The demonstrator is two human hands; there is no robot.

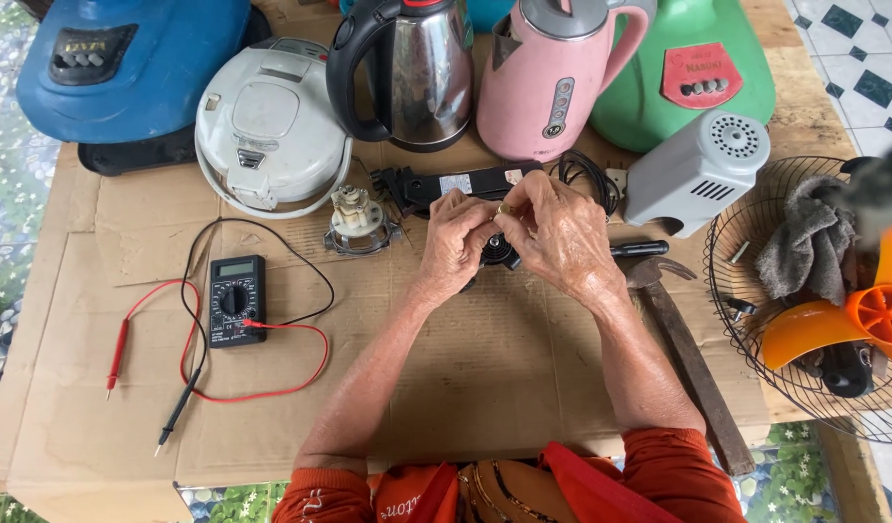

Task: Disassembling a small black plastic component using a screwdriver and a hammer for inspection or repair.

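1. Between my fingertips, just above the middle of the frame, sits a small brass-coloured part (505, 207) — too small to tell what it is.
2. My left hand (456, 242) pinches it from the left, fingers curled closed around it.
3. My right hand (560, 237) meets it from the right, thumb and forefinger closed on the same part.
4. Under my hands lies a black round piece (500, 254), mostly hidden by them.
5. Just above my knuckles a black power adapter (456, 184) lies across the cardboard (465, 368), with a small motor part (357, 219) to its left.
6. To the right, a hammer (683, 339) runs down toward the lower edge.
7. At left centre sits a black multimeter (237, 300) with its red and black leads looped around it.
8. Along the top: a white rice cooker (272, 126), a steel kettle (412, 73), a pink kettle (553, 77).
9. At the right edge — a wire fan guard (746, 320) holding a grey rag (804, 242) and an orange fan blade (853, 315).
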